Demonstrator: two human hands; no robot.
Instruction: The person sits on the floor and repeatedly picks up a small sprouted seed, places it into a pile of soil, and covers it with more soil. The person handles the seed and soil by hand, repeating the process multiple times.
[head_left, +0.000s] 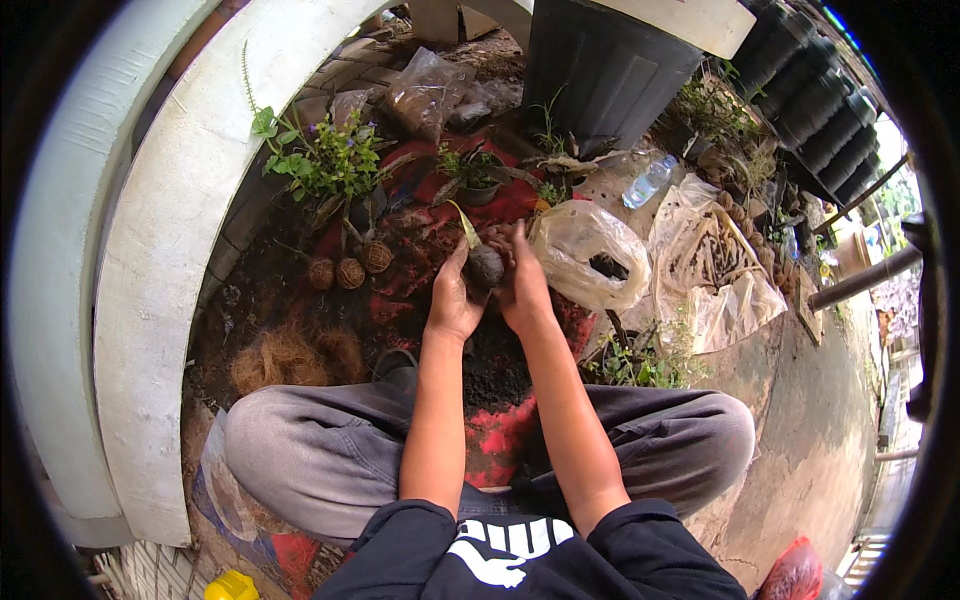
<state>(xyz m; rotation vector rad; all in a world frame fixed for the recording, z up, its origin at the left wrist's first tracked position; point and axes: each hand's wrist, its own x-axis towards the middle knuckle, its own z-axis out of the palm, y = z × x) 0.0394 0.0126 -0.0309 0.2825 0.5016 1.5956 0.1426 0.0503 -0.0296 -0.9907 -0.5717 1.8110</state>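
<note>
Between my two hands is a dark, rounded ball of soil (485, 267) with a pale green shoot rising from its top. My left hand (457, 296) cups its left side. On its right side is my right hand (523, 281), slightly blurred, its fingers spread; whether it touches the ball is unclear. Dark loose soil (491, 367) lies below on a red sheet (499, 435). Several fibre balls wound with string (350, 273) sit to the left, near a heap of brown coconut fibre (277, 360). An open clear plastic bag (592, 251) with dark material inside stands right of my hands.
A flowering plant (337, 154) and a small potted plant (478, 187) stand beyond. Farther right are a plastic bottle (649, 181), a flattened, soil-stained bag (712, 262) and stacked black pots (814, 97). A dark bin (604, 75) is at the back; a white curved wall edge (161, 262) borders the left.
</note>
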